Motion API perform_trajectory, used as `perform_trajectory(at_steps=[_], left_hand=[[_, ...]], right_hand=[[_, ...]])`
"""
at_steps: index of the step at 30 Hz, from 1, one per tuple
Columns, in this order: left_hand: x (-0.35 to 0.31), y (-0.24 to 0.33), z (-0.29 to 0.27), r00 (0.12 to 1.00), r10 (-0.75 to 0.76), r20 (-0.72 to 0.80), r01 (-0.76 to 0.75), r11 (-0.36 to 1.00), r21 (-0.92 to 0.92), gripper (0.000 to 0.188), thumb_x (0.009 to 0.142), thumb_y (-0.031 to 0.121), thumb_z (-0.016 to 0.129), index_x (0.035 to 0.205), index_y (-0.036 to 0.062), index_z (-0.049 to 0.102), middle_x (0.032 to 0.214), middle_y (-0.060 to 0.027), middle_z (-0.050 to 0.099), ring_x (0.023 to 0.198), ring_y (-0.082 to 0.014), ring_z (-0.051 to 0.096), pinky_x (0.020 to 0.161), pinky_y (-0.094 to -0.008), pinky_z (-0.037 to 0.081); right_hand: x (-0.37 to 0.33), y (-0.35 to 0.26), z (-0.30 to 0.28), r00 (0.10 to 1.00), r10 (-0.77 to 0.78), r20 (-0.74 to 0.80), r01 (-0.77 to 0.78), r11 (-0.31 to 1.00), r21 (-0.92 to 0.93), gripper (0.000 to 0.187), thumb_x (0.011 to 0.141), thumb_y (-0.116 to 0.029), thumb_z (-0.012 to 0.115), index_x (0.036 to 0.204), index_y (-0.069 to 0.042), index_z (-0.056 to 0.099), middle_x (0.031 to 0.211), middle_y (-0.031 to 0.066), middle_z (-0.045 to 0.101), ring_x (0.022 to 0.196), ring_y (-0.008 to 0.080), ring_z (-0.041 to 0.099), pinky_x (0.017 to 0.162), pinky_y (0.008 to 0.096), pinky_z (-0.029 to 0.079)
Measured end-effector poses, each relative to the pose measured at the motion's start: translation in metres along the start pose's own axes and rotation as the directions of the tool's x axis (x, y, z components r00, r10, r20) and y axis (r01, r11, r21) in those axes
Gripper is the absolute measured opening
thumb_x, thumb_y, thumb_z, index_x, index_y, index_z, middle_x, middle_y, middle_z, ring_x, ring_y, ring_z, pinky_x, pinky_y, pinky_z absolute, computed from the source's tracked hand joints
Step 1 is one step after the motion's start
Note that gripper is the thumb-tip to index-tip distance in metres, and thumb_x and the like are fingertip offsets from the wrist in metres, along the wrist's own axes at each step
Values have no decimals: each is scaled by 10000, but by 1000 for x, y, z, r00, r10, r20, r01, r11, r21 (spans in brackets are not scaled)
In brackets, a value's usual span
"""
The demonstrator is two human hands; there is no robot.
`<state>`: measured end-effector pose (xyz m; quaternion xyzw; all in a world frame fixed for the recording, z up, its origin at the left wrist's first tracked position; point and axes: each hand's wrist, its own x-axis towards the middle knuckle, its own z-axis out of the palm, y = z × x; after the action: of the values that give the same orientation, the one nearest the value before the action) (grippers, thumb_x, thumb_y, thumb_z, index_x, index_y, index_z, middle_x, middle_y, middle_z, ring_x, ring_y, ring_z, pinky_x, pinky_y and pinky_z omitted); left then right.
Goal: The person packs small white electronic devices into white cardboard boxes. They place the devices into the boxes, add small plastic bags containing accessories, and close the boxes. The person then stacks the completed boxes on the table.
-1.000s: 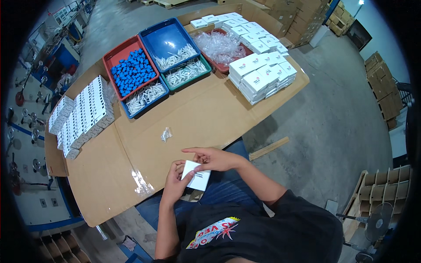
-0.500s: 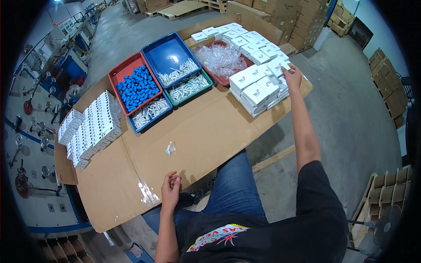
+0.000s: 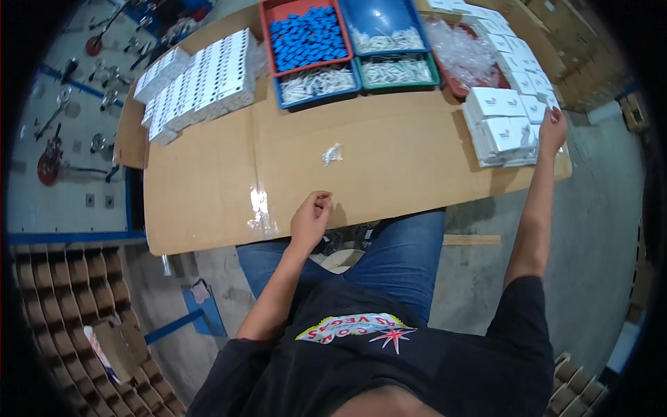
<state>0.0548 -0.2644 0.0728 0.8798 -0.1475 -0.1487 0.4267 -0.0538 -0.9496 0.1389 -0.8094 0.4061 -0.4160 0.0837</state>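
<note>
My right hand [image 3: 553,129] reaches to the right edge of a stack of flat white boxes [image 3: 501,132]. Its fingers are bent at the edge of a white box [image 3: 533,109], and the grip is partly hidden. Over the front edge of the table, my left hand [image 3: 310,219] is loosely closed, with nothing visible in it. A small clear bag [image 3: 333,153] with white pieces in it lies on the cardboard beyond the left hand.
A red tray [image 3: 272,28] of blue pieces and blue [image 3: 381,17] and green [image 3: 399,86] trays of white pieces stand at the back. Clear plastic bags [image 3: 465,57] fill another red tray. White cartons [image 3: 201,83] stand in rows on the left of the cardboard-covered table [image 3: 208,187].
The view has turned down and to the right, so the table sits higher in the picture. My right hand stays at the stack of white boxes; my left hand remains near the front edge.
</note>
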Motion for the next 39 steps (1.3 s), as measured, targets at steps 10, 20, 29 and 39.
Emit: perform_trajectory(at_steps=[10,20,29,39], left_hand=[[7,12,3,999,24,-42,-15,980,199,266,937,309,687,1130,127,658,746,-21,657,651,-208,654,609,-357,504],[18,-38,14,980,-53,-192,-24,926,-376,342,1032,305,602,1305,101,575,1132,-67,679,730,-102,639,621,-274,494],[12,-8,11,975,1,221,166,657,-735,238,1085,271,535,1156,72,645,844,24,625,709,-54,593,587,-208,460],[7,4,17,995,26,97,44,755,-654,216,1067,257,579,1083,59,665,781,28,623,666,-43,576,572,-216,445]], right_hand=[[-332,-320,41,544,-234,806,-292,848,443,248,908,-224,705,1028,-8,717,979,154,735,841,265,716,768,367,560],[-363,-375,54,585,-292,757,-350,750,561,102,872,-101,697,913,-14,660,830,85,668,711,174,642,679,314,520],[-378,-352,-9,485,-371,792,-636,472,610,124,955,-38,632,1073,-6,656,878,-20,638,809,55,597,712,216,490],[-396,-360,-33,310,-190,932,-946,40,323,264,1029,-149,617,1196,28,717,1121,76,735,1022,133,670,882,273,521]])
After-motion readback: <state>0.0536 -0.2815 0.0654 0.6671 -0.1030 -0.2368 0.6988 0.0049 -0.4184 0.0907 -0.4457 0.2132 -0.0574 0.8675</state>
